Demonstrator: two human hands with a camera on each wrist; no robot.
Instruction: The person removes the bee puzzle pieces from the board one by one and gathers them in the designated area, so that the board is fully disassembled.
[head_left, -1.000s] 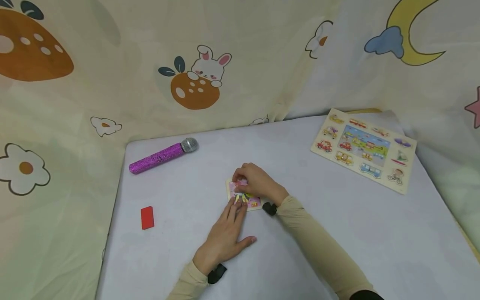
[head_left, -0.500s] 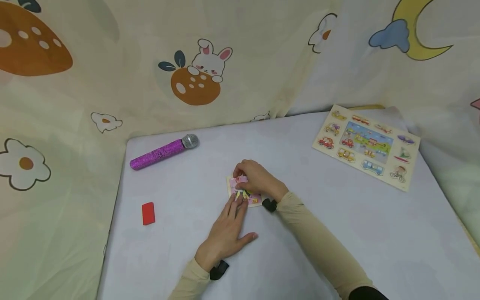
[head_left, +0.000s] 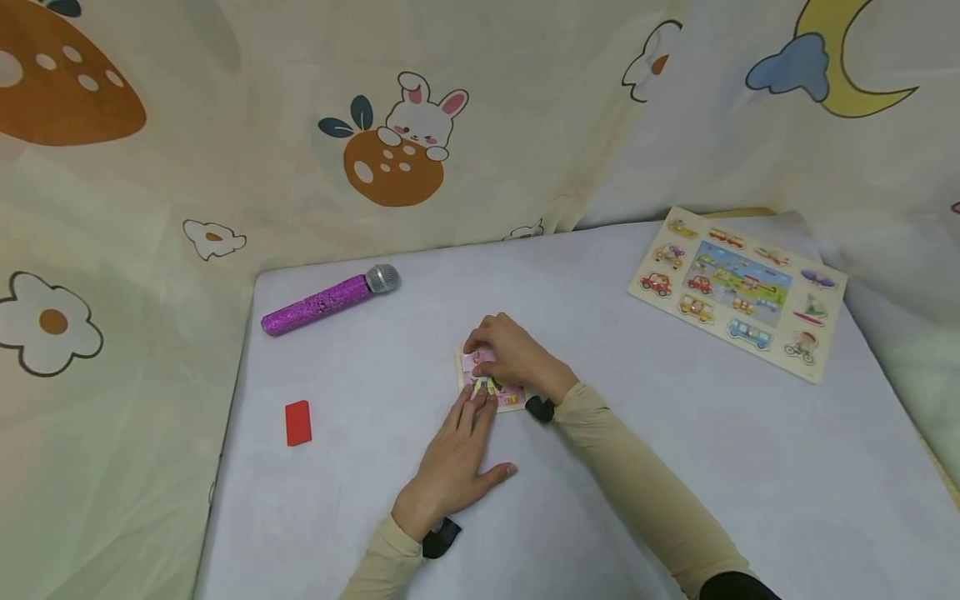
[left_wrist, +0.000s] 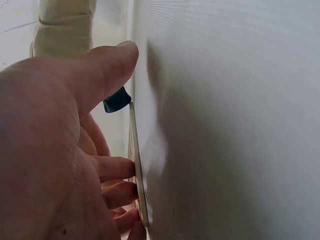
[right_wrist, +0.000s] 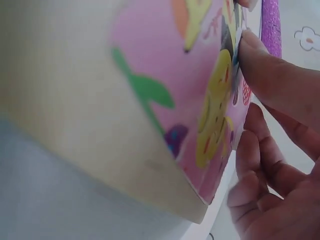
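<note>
A small pink jigsaw puzzle board (head_left: 512,401) with a pale wooden border lies flat near the middle of the table. Its picture, with yellow and black striped shapes, shows close up on the puzzle board (right_wrist: 145,65) in the right wrist view. My left hand (head_left: 452,467) rests straight fingertips on the board's near edge, thumb spread to the right. Seen edge-on in the left wrist view, the board (left_wrist: 139,165) meets those fingertips. My right hand (head_left: 517,360) is bent over the far part, thumb and forefinger pinching a puzzle piece that they mostly hide.
A glittery purple microphone (head_left: 322,304) lies at the back left of the white table (head_left: 622,517). Nearer on the left is a red block (head_left: 297,423). At the back right lies a larger wooden vehicle puzzle (head_left: 738,292). A printed curtain (head_left: 300,200) hangs behind.
The head view has tilted slightly, so everything sits a little higher in the picture. Both hands stay at the pink board, with only a slight shift of the right fingers.
</note>
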